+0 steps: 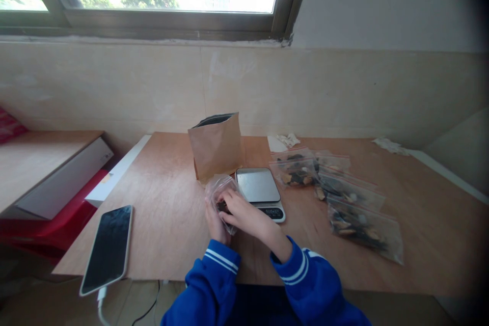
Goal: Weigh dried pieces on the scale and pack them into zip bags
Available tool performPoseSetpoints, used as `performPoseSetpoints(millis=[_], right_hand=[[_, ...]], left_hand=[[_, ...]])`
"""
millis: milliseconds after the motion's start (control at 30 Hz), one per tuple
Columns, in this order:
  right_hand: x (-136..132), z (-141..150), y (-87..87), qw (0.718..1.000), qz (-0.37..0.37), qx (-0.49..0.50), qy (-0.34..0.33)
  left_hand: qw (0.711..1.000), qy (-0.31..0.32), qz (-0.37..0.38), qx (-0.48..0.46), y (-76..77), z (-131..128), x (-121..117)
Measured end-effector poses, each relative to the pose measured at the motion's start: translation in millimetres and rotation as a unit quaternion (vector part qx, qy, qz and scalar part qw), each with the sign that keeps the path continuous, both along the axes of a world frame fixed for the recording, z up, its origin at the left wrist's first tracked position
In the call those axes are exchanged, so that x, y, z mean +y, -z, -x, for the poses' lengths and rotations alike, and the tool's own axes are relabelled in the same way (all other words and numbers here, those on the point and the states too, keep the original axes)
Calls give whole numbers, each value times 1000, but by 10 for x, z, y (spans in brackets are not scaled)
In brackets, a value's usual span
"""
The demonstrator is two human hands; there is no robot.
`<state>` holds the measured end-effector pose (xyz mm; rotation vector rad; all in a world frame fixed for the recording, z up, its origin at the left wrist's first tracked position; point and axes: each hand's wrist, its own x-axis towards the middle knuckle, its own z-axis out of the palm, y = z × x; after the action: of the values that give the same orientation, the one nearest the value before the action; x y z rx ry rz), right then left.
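At the near middle of the light-brown wooden counter (pixel 168 204), both hands work on a small clear plastic zip bag (pixel 218 188) with dark pieces inside. The left hand (pixel 214 221) cups the bag from below and at its 9 o'clock side, fingers curled around the plastic. The right hand (pixel 244 214) lies over the bag from the 3 o'clock side, its fingers (pixel 228 197) bent down onto the bag's upper part; whether they pinch the seal or reach inside cannot be told. Both wrists wear blue sleeves with white stripes (pixel 223 260).

Touching the bag at its 3 o'clock sits a small silver digital kitchen scale (pixel 259 186) with a bare steel platform. At the bag's 12 o'clock stands an open brown kraft-paper pouch (pixel 216 145), upright, its dark lining showing at the mouth. Farther out at 3 o'clock lies a row of filled clear zip bags with red seal strips (pixel 346 204), overlapping one another. A black smartphone (pixel 109 247) lies at 9 o'clock near the counter's front edge, cable attached.

Judging from this layout, the step in hand appears to be handling one portion bag beside the scale, either filling or closing it. The next move would likely call for a steady hold of the bag's mouth with one hand while the other works along the opening, keeping the contents from spilling.
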<state>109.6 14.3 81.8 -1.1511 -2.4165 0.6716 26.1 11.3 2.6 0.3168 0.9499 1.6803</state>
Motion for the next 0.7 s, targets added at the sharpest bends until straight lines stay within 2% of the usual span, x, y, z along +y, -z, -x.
performPoseSetpoints(millis=[200, 367, 467, 533, 633, 700], right_hand=[[77, -60, 44, 988, 21, 151, 24], [214, -80, 103, 956, 65, 272, 89], [315, -72, 120, 913, 105, 370, 137], [394, -58, 74, 868, 141, 448, 162], [545, -38, -152, 800, 179, 553, 146], [681, -30, -405, 785, 151, 589, 114]], left_hand=[[999, 7, -5, -50, -88, 4, -13], [996, 42, 27, -68, -115, 2, -1], [996, 39, 22, -76, -105, 6, 14], [996, 32, 12, -80, -86, 11, 23], [996, 26, 2, -80, -48, 20, 36], [997, 25, 11, -75, -23, 24, 41]])
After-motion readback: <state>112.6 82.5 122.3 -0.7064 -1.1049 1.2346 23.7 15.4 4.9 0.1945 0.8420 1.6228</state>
